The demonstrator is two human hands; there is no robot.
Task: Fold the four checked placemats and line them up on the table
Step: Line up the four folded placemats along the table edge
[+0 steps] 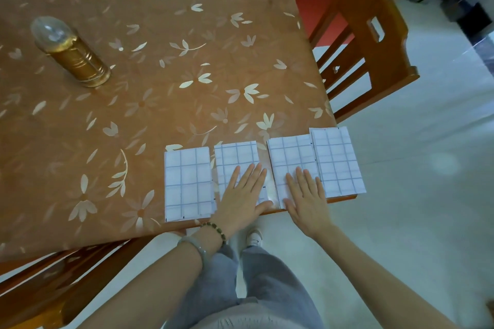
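Several folded white placemats with a blue check lie in a row along the table's near right edge. The leftmost placemat (187, 184) lies free. My left hand (244, 199) rests flat, fingers straight, on the second placemat (236, 159). My right hand (306, 199) presses flat on the third placemat (291, 157). The rightmost placemat (338, 161) overlaps the third one's right side and hangs slightly past the table corner.
The table (160, 61) has a brown floral cover. A gold cylinder with a clear dome top (70, 53) stands at the far left. Wooden chairs stand at the right (374, 53), the near left (53, 283) and the far side.
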